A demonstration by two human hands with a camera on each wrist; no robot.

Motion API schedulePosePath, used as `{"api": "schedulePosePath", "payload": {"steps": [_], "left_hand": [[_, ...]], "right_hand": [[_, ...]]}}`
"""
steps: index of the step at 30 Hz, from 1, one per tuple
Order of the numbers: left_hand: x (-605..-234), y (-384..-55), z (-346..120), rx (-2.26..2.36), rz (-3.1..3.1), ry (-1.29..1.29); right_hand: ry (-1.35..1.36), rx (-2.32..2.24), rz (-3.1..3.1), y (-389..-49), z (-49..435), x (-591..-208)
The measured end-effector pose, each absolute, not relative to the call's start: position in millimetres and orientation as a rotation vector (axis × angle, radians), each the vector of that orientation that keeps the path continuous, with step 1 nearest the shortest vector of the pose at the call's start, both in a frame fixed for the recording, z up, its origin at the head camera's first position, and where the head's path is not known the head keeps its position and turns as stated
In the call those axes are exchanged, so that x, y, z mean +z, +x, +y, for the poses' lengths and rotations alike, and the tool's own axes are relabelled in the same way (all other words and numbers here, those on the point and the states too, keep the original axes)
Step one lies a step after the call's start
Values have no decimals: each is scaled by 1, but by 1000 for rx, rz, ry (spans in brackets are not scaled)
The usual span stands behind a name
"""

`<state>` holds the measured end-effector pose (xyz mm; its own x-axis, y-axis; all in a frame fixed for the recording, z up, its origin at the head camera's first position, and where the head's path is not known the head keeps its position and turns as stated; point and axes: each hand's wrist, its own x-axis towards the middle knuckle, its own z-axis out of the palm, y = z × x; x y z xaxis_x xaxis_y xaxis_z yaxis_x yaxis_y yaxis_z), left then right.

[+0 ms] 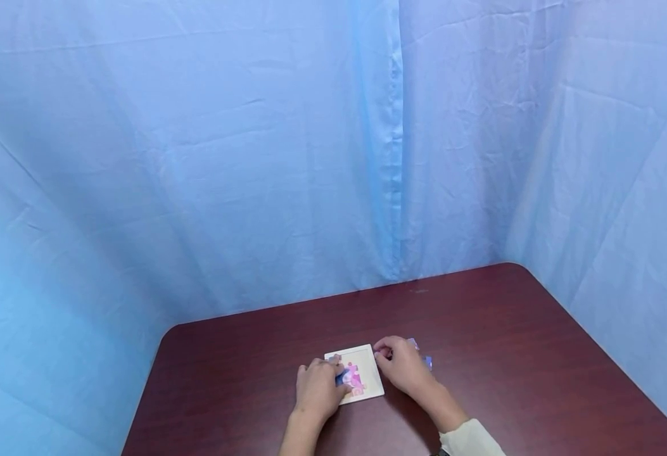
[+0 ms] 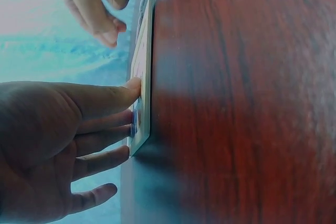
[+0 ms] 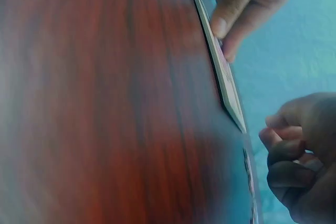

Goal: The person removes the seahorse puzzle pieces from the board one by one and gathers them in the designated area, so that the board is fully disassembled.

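A pale square puzzle board (image 1: pixel 374 380) lies on the table, with pink and blue jigsaw pieces (image 1: pixel 353 379) in part of its tray. My left hand (image 1: pixel 318 387) rests over the board's left side. Its thumb (image 2: pixel 123 95) is nearly straight and touches the board, as the fingertips do farther along. Just off the board's right edge is my right hand (image 1: pixel 404 367), fingers curled and thumb tip (image 3: pixel 274 121) close to the index fingertip. I cannot tell whether a piece is between them. More purple-blue jigsaw pieces (image 1: pixel 427 362) lie beyond that hand, partly hidden by it.
The dark red wooden table (image 1: pixel 242 380) has rounded far corners. Light blue curtains (image 1: pixel 225 158) hang behind it and along both sides, close to its edges. A pale sleeve (image 1: pixel 471 439) covers the right forearm.
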<state>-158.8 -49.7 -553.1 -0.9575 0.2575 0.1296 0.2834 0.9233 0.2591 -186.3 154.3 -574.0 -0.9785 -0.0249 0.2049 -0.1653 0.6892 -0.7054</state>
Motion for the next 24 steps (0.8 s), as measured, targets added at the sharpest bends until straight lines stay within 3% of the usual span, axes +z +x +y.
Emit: {"api": "schedulePosePath", "payload": {"steps": [10, 24], "left_hand": [[-551, -157, -51, -436, -2999, -435], [-548, -160, -50, -356, -2974, -460]], "right_hand": [[417, 1096, -2754, -176, 130, -584], [295, 1043, -2832, -166, 110, -582]]}}
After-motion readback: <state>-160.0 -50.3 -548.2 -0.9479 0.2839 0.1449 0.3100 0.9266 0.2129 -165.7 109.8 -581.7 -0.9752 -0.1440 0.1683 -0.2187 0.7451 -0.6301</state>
